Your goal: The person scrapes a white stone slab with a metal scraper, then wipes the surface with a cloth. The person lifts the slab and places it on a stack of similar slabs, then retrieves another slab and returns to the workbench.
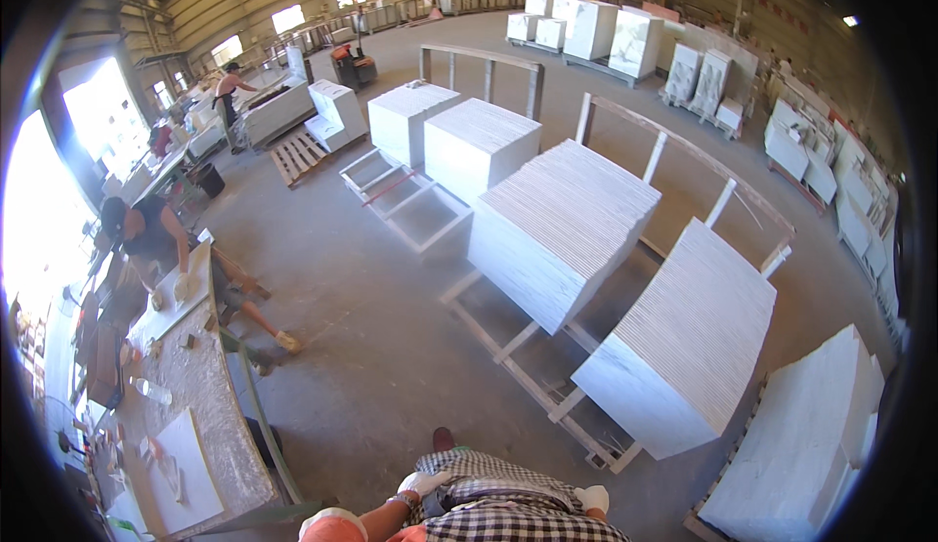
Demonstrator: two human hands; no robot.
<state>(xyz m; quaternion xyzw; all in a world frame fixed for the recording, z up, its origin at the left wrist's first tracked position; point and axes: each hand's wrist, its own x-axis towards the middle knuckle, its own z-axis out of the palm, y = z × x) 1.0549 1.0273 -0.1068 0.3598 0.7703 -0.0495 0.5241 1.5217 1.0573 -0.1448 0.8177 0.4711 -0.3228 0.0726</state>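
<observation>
My left hand (422, 483), in a white glove, is at the left side of the black-and-white checkered apron (528, 524) on my body, touching or just in front of it. My right hand (592, 497), also white-gloved, shows at the apron's right side, partly hidden by the cloth. Neither hand's fingers show clearly, and I see no object in either. Ahead of me stand two large stacks of thin white stone slabs, a nearer stack (689, 332) and a farther stack (567, 229), on a metal frame (518, 371).
At left is a dusty workbench (210, 376) with a white slab (186, 469) and a plastic bottle (151, 391). A co-worker (156, 239) bends over it; another person (230, 103) stands farther back. More slab stacks (796, 444) are at right. A pallet truck (352, 63) stands behind.
</observation>
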